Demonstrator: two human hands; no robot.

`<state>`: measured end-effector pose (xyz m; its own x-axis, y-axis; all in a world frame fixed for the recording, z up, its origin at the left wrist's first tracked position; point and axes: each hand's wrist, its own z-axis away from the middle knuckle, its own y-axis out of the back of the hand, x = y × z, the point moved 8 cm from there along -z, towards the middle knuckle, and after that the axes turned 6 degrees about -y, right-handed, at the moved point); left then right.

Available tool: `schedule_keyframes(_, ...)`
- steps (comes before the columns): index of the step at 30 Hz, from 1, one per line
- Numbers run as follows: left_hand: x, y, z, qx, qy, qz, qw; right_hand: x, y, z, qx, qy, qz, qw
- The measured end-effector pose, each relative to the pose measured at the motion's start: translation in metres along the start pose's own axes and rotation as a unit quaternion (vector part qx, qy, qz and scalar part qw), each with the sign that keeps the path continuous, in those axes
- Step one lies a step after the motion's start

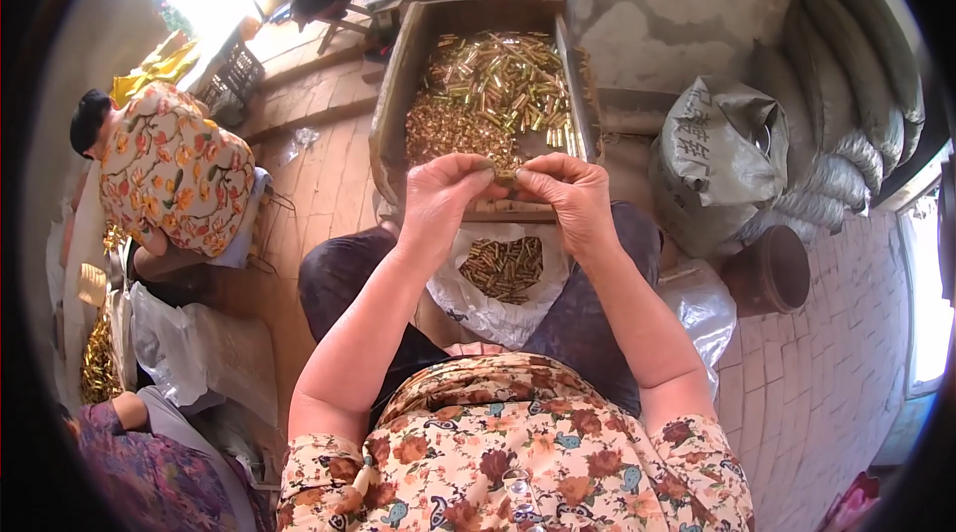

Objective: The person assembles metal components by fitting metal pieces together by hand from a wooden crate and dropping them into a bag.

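My left hand (450, 188) and my right hand (572, 192) meet fingertip to fingertip over the near end of a wooden tray. Thumbs and forefingers are pinched together on a small brass-coloured piece (506, 177), mostly hidden by the fingers. Beyond them, the tray (386, 124) holds many shiny brass-coloured tubes (513, 69) at the far side and right. A heap of smaller copper-coloured parts (450, 129) fills its near left. Below my hands, between my knees, an open white sack (458, 301) contains more brass-coloured tubes (504, 269).
A person in a flowered shirt (174, 169) sits at left; another in purple (159, 467) is at lower left. Bare feet show by a second tray beyond. To the right stand a grey woven sack (719, 149), stacked full sacks (846, 64) and a brown bucket (767, 269).
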<state>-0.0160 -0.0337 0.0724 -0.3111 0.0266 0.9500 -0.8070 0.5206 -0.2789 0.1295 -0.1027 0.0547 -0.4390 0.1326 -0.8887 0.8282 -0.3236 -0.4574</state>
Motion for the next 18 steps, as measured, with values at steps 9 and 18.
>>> schedule_keyframes(9, -0.018, 0.015, -0.030, 0.007, 0.028, 0.022, 0.999, 0.006, -0.003, -0.032, 0.017, 0.009, 0.068, 0.997)
schedule_keyframes(18, -0.047, 0.037, -0.079, 0.014, 0.057, 0.070, 0.996, 0.019, 0.004, -0.088, 0.024, -0.011, 0.110, 0.994)
